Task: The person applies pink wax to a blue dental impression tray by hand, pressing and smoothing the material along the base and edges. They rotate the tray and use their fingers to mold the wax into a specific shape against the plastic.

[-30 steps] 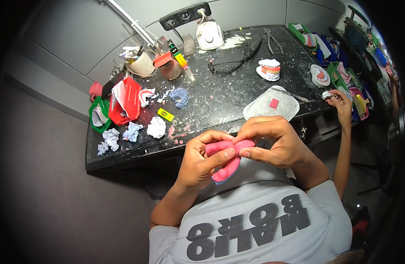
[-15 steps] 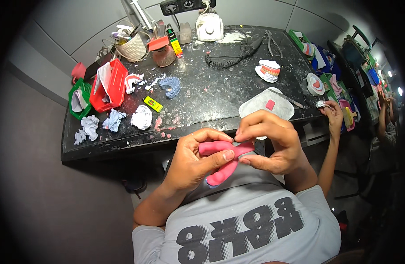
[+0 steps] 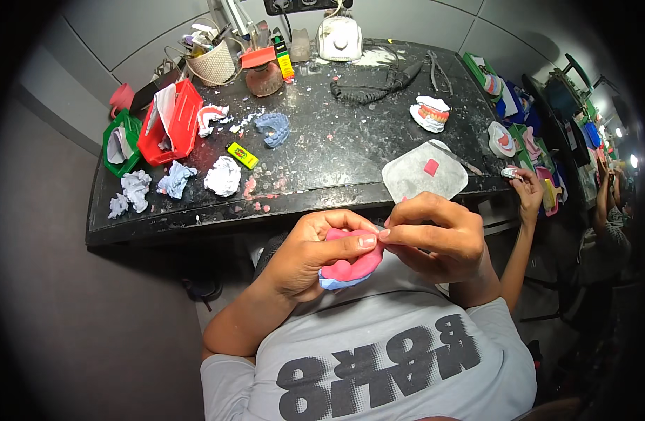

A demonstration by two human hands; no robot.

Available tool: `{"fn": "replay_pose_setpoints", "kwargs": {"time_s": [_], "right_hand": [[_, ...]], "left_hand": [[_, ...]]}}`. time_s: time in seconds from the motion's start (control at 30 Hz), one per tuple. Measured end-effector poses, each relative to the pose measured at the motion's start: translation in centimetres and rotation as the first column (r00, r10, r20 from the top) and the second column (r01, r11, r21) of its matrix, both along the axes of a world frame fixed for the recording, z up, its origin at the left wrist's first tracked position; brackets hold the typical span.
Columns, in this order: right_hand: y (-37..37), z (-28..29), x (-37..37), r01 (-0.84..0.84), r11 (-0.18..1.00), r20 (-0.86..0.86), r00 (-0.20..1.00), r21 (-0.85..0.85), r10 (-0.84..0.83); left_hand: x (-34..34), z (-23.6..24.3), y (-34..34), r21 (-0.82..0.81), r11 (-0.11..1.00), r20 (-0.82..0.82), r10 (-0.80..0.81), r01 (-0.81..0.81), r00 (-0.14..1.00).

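The pink arch (image 3: 361, 264), a smooth, thick curve seated on a bluish base (image 3: 343, 283), is held up in the air just off the near edge of the desk, in front of the wearer's chest, probably to keep it close to the eyes and free for turning. The left hand (image 3: 310, 258) cradles it from the 9 o'clock side; its grip is closed around the piece, thumb laid over the top, which seems meant to steady it while leaving the edge at 2 o'clock exposed. There the right hand (image 3: 438, 240) comes in from 3 o'clock with a narrow grip, fingertips bunched against that edge, perhaps for fine control; whether any pink material is pinched between them I cannot tell. Toward 1 o'clock, a pale sheet (image 3: 406, 179) lies on the desk (image 3: 329, 168) within easy reach, with a small pink square (image 3: 431, 167) on it, likely to keep that piece off the littered surface. Farther along 1 o'clock stands a tooth model (image 3: 431, 118), clear of the hands. At 2 o'clock, another person's hand (image 3: 528, 195) holds a small whitish object. Toward 10 o'clock are crumpled paper (image 3: 223, 177) and a red bin (image 3: 185, 112), apparently pushed aside to leave the middle workable.
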State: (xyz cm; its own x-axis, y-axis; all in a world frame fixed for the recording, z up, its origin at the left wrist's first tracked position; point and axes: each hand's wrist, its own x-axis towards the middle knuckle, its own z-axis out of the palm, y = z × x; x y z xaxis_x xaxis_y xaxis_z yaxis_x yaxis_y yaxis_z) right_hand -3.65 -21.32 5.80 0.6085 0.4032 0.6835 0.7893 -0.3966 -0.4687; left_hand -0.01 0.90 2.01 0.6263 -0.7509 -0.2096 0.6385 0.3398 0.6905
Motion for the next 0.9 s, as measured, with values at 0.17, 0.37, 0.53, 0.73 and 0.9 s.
{"fn": "replay_pose_setpoints", "kwargs": {"time_s": [0.17, 0.37, 0.53, 0.73, 0.9], "right_hand": [[0.17, -0.04, -0.16, 0.034, 0.999, 0.023, 0.999, 0.010, -0.034], [0.17, 0.25, -0.34, 0.065, 0.998, -0.014, 0.998, -0.011, -0.065], [-0.10, -0.01, -0.20, 0.060, 0.997, 0.036, 0.998, -0.047, -0.059], [0.16, 0.32, -0.16, 0.091, 0.996, 0.045, 0.995, -0.012, -0.090], [-0.47, 0.01, 0.10, 0.065, 0.998, 0.081, 0.995, -0.023, -0.062]], "left_hand": [[-0.07, -0.43, -0.23, -0.007, 1.000, -0.029, -0.001, 0.000, 1.000], [-0.10, -0.60, -0.22, 0.008, 1.000, -0.022, 0.002, -0.002, 1.000], [-0.13, -0.81, -0.23, 0.028, 1.000, -0.034, 0.006, -0.005, 0.999], [-0.15, -0.64, -0.18, 0.002, 1.000, -0.033, 0.008, -0.008, 0.999], [-0.15, -0.55, -0.21, -0.005, 1.000, -0.033, 0.007, -0.007, 0.999]]}}
